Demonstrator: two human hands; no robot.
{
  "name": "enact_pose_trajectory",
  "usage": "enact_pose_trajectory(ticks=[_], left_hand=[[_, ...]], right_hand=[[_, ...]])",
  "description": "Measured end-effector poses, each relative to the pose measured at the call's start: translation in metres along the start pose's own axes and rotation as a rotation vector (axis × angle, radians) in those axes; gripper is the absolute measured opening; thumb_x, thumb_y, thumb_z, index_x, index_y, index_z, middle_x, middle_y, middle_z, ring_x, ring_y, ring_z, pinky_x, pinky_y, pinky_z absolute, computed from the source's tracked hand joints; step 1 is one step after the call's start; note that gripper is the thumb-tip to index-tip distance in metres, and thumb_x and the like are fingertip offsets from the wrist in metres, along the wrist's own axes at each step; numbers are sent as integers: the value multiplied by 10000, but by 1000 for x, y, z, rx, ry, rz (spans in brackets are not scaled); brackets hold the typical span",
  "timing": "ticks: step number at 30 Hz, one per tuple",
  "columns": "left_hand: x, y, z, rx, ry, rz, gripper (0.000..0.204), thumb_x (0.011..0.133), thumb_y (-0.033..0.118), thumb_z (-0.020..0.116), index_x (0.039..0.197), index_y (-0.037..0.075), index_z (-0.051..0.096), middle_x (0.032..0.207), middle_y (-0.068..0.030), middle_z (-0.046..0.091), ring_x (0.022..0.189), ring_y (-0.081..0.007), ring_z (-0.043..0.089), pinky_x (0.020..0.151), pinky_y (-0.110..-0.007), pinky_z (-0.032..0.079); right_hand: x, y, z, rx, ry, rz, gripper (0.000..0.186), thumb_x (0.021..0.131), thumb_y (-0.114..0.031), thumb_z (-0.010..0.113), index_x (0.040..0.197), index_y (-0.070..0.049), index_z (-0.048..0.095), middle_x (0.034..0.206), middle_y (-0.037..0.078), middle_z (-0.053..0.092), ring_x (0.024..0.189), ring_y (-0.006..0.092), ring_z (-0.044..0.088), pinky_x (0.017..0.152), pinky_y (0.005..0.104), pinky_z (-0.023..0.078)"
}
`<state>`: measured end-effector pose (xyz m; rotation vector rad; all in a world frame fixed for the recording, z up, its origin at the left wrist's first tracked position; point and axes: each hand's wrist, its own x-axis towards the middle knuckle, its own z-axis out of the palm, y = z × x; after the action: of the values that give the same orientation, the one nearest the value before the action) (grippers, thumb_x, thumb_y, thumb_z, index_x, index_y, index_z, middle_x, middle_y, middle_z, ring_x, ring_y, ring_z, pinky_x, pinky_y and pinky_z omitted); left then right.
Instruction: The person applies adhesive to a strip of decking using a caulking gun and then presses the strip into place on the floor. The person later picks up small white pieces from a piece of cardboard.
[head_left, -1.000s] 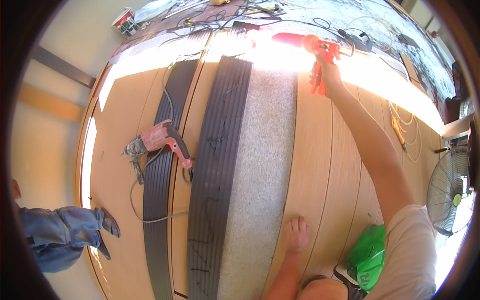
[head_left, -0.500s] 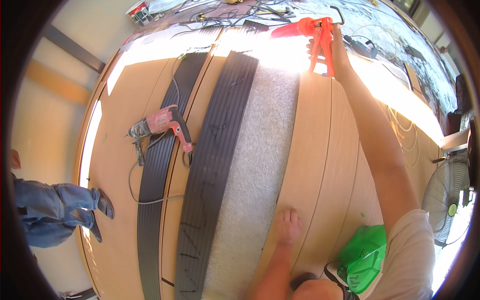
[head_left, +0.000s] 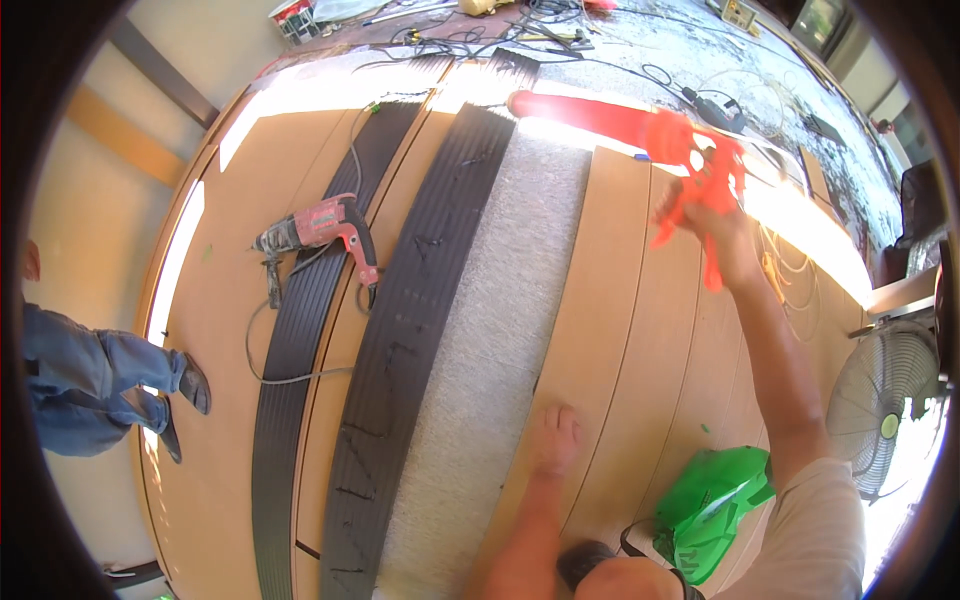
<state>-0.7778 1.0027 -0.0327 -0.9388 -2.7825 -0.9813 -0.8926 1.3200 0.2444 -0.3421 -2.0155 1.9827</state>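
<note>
Orange caulking gun (head_left: 590,113), above the far end of the floorboards (head_left: 600,300), is probably stiff and front-heavy, best held by the handle (head_left: 712,270) that the right hand (head_left: 722,228) clamps; the left hand's (head_left: 558,438) grip I cannot tell.

Readable lettering: none. Markings present, listed by carrier:

1. Green bag (head_left: 718,490), beside the kneeling person: dark print on its side, with a larger dark mark toward the lower edge; creased and too small to make out.
2. Red drill (head_left: 325,220), lying across the dark ribbed board (head_left: 300,350): faint small marking on the housing; illegible.
3. Red-and-white bucket (head_left: 294,20), upper left: coloured wrap with patterning, blurred; wording cannot be told.
4. Fan (head_left: 872,385), right: round yellow-green badge at the hub; characters indistinct.
</note>
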Motion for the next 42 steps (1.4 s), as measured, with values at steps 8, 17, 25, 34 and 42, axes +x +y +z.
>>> enact_pose_trajectory(ticks=[8,17,25,34,42], left_hand=[[-9,7,-6,-93,5,-62,220,852,90,626,1068,64,590,1045,-179,572,1002,-403,547,854,-499,493],[-52,11,-105,-943,-398,-459,417,975,245,673,1320,51,542,1255,-117,630,1107,-253,632,936,-399,518],[-97,33,-206,-1838,291,-684,470,1006,353,637,1325,24,535,1210,-102,656,1099,-202,629,964,-363,515],[-64,7,-202,-1582,365,-749,427,1041,349,588,1249,-22,555,1140,-85,667,1012,-162,645,889,-323,535],[-56,-13,-183,-1642,408,-774,488,1021,335,617,1335,-20,499,1163,-95,646,1006,-191,652,886,-352,533]], right_hand=[[-240,-16,-4,462,-78,121,464,777,-49,588,1231,18,523,1034,177,618,1004,361,643,963,602,515],[-336,-26,17,661,-353,339,442,775,-41,653,1197,18,537,1010,211,645,1021,408,647,983,649,477],[-356,-4,70,491,-525,405,412,832,-63,647,1221,11,534,1042,194,645,1028,388,647,993,647,471],[-367,26,130,377,-363,387,259,999,-180,610,1173,-5,534,999,157,621,969,324,647,934,520,523],[-359,27,152,243,-306,383,249,1008,-226,607,1116,-12,543,856,124,591,813,292,606,781,466,515]])
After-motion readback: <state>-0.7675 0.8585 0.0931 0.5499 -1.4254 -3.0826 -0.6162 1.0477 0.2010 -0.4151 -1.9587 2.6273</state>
